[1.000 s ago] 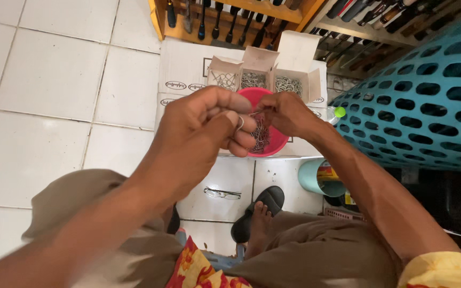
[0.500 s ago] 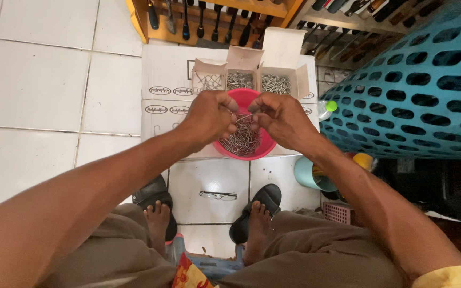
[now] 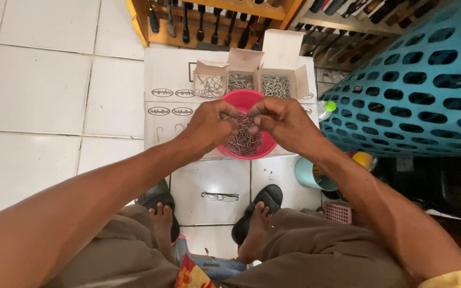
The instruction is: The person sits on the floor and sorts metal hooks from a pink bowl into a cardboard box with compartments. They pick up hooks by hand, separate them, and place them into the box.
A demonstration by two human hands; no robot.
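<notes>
I have both hands over the pink bowl [image 3: 244, 101] at frame centre: left hand [image 3: 212, 125] and right hand [image 3: 281, 122], each grip pinched shut on metal hooks [image 3: 243, 140] from the tangle. I judge this the untangling step; next calls for pulling one free.

hands [image 3: 214, 125] hide much of the pink bowl [image 3: 252, 99].

Around the white cardboard sheet [image 3: 166, 114]: three small open boxes [image 3: 241, 80] of metal bits sat on its far edge, a wooden tool rack [image 3: 209, 21] stood behind it, a teal perforated basket [image 3: 422, 90] loomed beside it, and eyeglasses [image 3: 220, 196] lay on the tiles in front of it.
</notes>
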